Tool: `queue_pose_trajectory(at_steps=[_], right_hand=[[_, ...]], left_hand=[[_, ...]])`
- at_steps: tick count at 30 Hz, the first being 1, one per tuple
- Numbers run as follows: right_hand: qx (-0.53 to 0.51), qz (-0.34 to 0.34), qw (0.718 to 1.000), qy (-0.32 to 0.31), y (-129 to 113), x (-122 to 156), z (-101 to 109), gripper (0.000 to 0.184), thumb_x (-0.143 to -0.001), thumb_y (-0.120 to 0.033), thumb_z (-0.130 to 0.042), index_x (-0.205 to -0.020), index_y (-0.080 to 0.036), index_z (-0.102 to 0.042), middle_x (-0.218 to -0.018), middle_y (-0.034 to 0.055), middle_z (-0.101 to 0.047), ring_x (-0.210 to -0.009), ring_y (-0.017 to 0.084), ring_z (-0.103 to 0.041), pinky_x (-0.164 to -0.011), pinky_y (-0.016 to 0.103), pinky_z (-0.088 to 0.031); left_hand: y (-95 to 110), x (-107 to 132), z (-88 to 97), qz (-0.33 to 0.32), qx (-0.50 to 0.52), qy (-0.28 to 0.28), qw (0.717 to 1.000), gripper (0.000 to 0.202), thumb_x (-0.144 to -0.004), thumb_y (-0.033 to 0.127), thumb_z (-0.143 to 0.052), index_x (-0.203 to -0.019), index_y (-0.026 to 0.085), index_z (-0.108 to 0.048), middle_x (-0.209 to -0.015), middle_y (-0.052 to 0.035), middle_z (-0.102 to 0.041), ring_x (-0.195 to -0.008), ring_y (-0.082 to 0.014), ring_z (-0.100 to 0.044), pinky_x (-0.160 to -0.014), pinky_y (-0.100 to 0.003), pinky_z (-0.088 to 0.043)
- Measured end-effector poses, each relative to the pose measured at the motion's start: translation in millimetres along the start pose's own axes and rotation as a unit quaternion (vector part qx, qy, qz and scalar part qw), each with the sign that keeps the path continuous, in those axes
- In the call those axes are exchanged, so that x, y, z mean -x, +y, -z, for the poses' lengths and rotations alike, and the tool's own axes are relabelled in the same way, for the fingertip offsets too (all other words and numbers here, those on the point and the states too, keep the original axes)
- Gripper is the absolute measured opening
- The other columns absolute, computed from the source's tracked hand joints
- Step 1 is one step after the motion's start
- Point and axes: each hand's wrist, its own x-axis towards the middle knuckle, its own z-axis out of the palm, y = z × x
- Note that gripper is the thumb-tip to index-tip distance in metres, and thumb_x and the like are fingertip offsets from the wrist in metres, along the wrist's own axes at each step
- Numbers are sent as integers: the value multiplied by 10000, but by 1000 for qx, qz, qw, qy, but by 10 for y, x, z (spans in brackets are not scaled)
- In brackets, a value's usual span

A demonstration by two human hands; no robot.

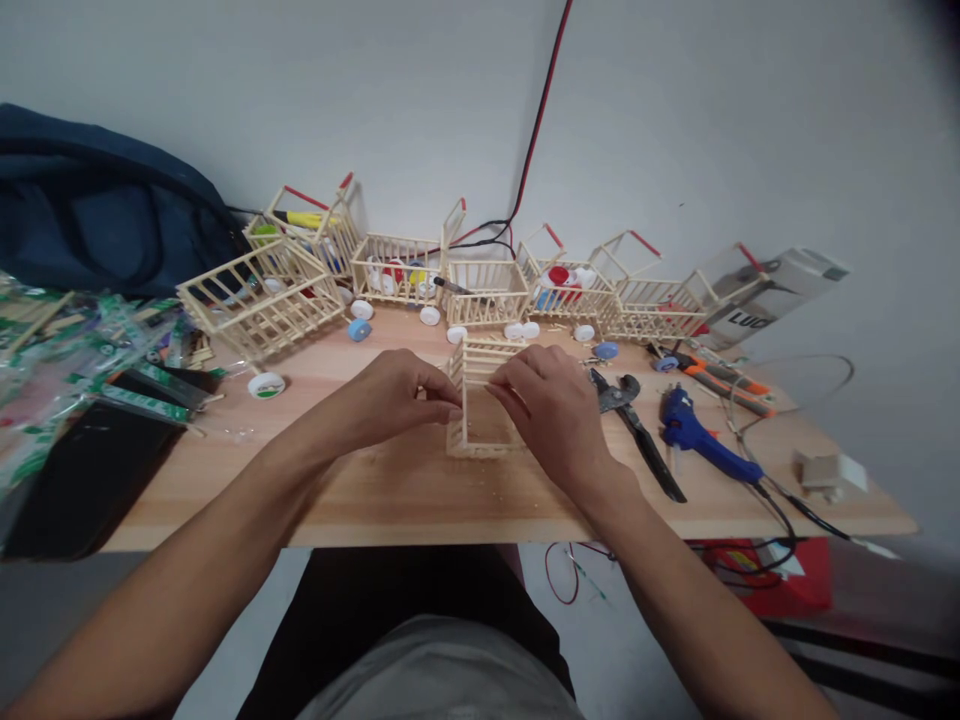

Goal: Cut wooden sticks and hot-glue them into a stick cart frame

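A small open box frame of thin wooden sticks (pixel 480 360) stands on the wooden table (pixel 390 490) in front of me. My left hand (pixel 390 395) pinches the frame's left side, fingers closed at its upper edge. My right hand (pixel 551 405) curls over the frame's right front, fingertips pressed on its top rail. Part of the frame's front is hidden behind my right hand.
Several finished stick carts (pixel 259 295) with bottle-cap wheels line the back by the wall. Black pliers (pixel 637 430), a blue glue gun (pixel 697 435) and an orange-handled tool (pixel 716 375) lie to the right. Packets and a black case (pixel 82 480) lie at left, beside a dark bag (pixel 97 205).
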Motion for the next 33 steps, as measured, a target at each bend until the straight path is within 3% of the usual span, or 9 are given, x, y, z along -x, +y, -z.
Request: queue_pose_trajectory(at_steps=[6,14,25,33], right_hand=[[-22,-14,1000,8,7,20,-9,186,-942,-291,-568,-810,-189,-650,-797,54,-614,-777,211,-487,-690,327,-312],[-66,-33,994,78,18,188,141,158,-955,-266,-553,-920,-204,-694,-864,64,-655,-822,202,-542,-704,329,-358],[-14,-21,999,48,-77,296,114,162,-922,-177,-583,-993,-225,-721,-915,64,-671,-782,192,-504,-705,328,-353],[-24,-26,999,27,-82,299,144,148,-922,-214,-588,-1009,-207,-707,-948,82,-666,-817,215,-498,-719,347,-355]], left_hand=[[28,8,16,1,-6,-3,1000,125,-757,210,-691,-826,198,-795,-708,17,-742,-609,-99,-552,-585,-212,-373],[-10,-5,5,-3,7,-4,1000,135,-760,248,-690,-830,201,-794,-717,5,-743,-620,-105,-565,-589,-213,-385],[-65,-2,-1,-22,1,-11,1000,169,-767,282,-661,-839,212,-797,-729,-4,-741,-618,-110,-565,-573,-209,-378],[-58,0,9,-26,-4,-15,1000,176,-770,290,-656,-834,209,-798,-730,-8,-741,-612,-110,-553,-574,-209,-370]])
